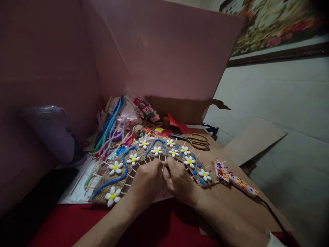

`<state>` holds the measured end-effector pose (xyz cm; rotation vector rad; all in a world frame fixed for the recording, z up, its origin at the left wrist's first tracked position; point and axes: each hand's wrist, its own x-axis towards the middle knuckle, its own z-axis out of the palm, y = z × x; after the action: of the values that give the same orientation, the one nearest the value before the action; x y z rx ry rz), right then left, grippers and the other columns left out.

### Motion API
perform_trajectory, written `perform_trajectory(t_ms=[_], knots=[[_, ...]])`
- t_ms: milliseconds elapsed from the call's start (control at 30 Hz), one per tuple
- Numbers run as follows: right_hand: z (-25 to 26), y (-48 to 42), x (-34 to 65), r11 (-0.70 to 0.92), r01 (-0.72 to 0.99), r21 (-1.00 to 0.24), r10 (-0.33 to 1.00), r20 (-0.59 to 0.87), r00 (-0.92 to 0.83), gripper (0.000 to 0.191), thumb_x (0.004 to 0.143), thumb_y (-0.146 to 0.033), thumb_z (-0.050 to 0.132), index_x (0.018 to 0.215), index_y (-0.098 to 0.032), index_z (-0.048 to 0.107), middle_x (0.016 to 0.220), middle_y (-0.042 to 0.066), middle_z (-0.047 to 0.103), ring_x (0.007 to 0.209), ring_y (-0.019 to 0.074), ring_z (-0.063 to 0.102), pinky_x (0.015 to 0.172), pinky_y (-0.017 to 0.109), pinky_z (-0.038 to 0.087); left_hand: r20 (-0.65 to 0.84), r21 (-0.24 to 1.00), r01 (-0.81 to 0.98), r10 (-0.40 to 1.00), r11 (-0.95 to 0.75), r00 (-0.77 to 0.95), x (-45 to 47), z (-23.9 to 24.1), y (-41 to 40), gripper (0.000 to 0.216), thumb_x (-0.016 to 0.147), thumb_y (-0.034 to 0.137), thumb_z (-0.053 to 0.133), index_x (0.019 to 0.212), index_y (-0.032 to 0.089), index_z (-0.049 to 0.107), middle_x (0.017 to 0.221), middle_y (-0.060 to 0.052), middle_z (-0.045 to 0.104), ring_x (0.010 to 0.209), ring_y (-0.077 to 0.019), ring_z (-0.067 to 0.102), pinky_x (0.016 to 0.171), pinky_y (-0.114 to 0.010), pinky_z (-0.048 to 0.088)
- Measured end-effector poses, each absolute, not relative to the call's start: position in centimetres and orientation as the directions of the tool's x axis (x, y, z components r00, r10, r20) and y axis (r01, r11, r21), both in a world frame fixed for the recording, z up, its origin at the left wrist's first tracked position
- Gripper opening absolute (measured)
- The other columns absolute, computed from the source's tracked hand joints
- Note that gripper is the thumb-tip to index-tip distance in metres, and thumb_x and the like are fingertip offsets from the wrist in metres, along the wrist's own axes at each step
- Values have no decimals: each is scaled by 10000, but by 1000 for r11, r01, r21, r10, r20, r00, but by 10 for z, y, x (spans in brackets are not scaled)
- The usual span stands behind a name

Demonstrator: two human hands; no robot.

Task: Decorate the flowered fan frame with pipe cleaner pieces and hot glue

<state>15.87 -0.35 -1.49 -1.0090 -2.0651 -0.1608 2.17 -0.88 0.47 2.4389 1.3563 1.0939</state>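
Observation:
My left hand (147,178) and my right hand (180,175) meet in front of me, fingertips pinched together. Whatever they hold is too small and covered to make out. Behind and around them lies an arched piece wound with brown twine (141,156), with short wooden sticks poking out along both edges. White flowers with yellow centres (116,167) dot its surface. A wavy blue strip (110,183) runs along the left part, another curved blue strip (155,140) sits near the top, and several blue dabs (202,181) mark the right side. My hands hide part of the inner edge.
Scissors (196,141), a twine ball (138,130) and red paper (178,123) lie behind the arch. Coloured pipe cleaners (106,125) pile up at back left. A flower-patterned tool with a black cord (236,180) rests on brown cardboard (257,209) at right. Pink panels (159,51) stand behind.

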Motion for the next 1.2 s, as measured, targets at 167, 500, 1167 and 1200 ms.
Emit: perform_trajectory(t_ms=[167,500,1167,1200], knots=[[-5,-1,162,699,671,-249,602,712,-363,120,853,-118,365,783,-202,415,680,30,511,612,178,518,560,279,374,494,612,558,822,-560,283,21,12,-9,204,847,155,394,666,184,484,591,8,519,536,-113,476,539,-229,333],[12,-5,163,690,481,-540,700,666,-258,154,915,-207,382,868,-182,526,732,20,568,670,140,544,595,245,396,176,971,108,944,-213,278,18,25,-7,317,850,383,454,620,165,463,476,62,435,354,-46,340,365,-176,280],[8,-4,164,719,492,-490,663,696,-275,107,870,-171,436,850,-192,539,723,21,570,652,145,536,589,248,404,85,994,44,949,-103,303,19,18,-4,302,829,421,456,650,177,453,471,70,430,299,-52,354,280,-162,287],[7,-4,164,720,495,-486,663,693,-284,111,870,-170,432,845,-191,538,717,21,563,647,146,531,586,249,398,99,989,78,951,-127,293,19,19,-5,296,834,407,445,642,182,444,467,72,422,305,-53,345,291,-164,281]])
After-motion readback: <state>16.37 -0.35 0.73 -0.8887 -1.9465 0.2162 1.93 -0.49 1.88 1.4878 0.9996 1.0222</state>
